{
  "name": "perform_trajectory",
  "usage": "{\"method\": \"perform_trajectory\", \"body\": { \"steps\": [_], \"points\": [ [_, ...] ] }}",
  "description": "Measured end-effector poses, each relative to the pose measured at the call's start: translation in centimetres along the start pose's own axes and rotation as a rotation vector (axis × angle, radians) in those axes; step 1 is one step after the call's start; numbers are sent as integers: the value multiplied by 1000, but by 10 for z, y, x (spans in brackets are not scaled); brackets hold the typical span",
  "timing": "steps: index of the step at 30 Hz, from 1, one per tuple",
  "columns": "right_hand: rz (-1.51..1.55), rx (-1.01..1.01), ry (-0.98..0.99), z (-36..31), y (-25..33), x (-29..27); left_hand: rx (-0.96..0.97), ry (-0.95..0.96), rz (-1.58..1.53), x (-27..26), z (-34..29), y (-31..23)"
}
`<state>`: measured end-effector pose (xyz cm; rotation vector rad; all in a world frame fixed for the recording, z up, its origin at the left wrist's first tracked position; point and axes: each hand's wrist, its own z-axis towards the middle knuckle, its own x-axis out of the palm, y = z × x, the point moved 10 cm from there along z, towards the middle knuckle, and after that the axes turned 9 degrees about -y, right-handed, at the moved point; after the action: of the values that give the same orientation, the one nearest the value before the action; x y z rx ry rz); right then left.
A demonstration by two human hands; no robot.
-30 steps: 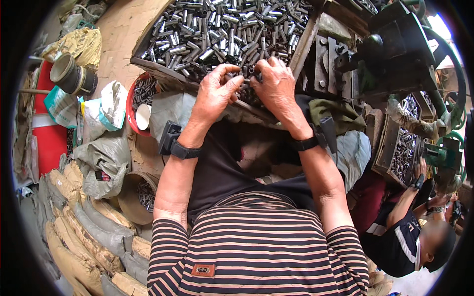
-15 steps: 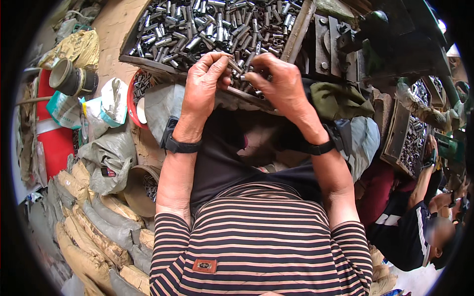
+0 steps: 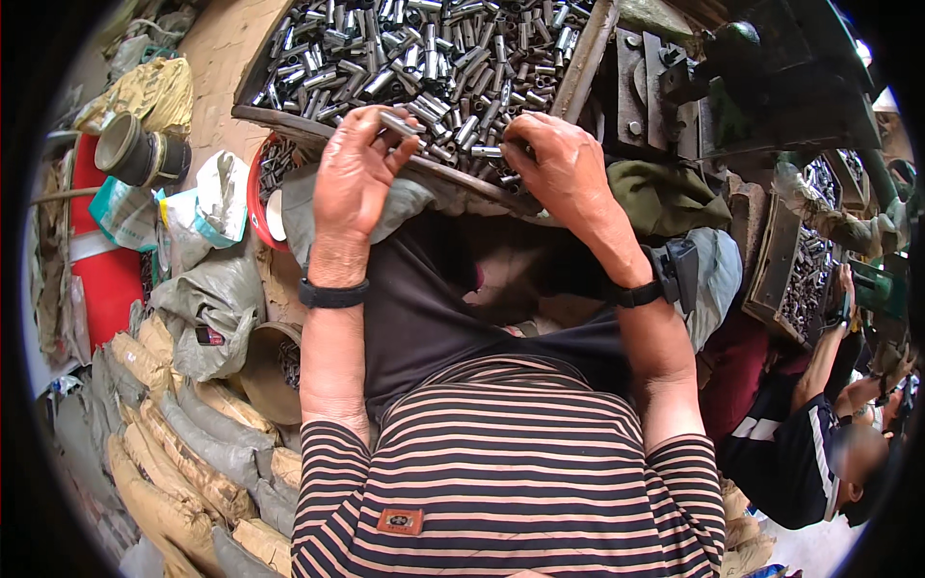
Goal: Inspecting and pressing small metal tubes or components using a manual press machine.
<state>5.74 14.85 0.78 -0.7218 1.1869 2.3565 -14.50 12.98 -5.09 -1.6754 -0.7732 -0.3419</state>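
A wooden tray [image 3: 578, 72] full of short shiny metal tubes [image 3: 414, 58] lies in front of me. Above its near left edge, my left hand [image 3: 355, 173] has a metal tube [image 3: 397, 123] between thumb and fingers, tilted down to the right. My right hand [image 3: 564, 169] is over the tray's near right part, with its fingers pinched together. A small bright tube [image 3: 488, 151] sticks out leftward from those fingertips. The hands are apart, and the inner side of the right-hand pinch is hidden.
A dark metal machine [image 3: 674, 96] stands right of the tray, by an olive cloth [image 3: 665, 196]. A red tub [image 3: 258, 193] and a bucket [image 3: 275, 371] with metal pieces are on my left, near stacked sacks [image 3: 173, 462]. Far right, a co-worker [image 3: 780, 453] sits by another tray [image 3: 771, 265].
My hands have drawn apart from close together over the tray's near edge. The left moved left with its tube and turned its palm more into view; the right shifted slightly right.
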Motion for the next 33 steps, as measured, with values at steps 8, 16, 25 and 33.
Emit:
{"method": "perform_trajectory", "body": {
  "steps": [8, 16, 25, 33],
  "points": [
    [-271, -107, 146, 16, 8, 43, -83, 24, 4, -1, -5, 0],
    [-242, -172, 153, 24, 6, 51, -72, 42, 390, 1, 2, 4],
    [190, 287, 45, 20, -20, -39, 553, 344, 1269, 92, -14, 7],
    [237, 386, -2, -14, -48, -69, 723, 376, 1510, 120, -4, 45]
  ]
}}
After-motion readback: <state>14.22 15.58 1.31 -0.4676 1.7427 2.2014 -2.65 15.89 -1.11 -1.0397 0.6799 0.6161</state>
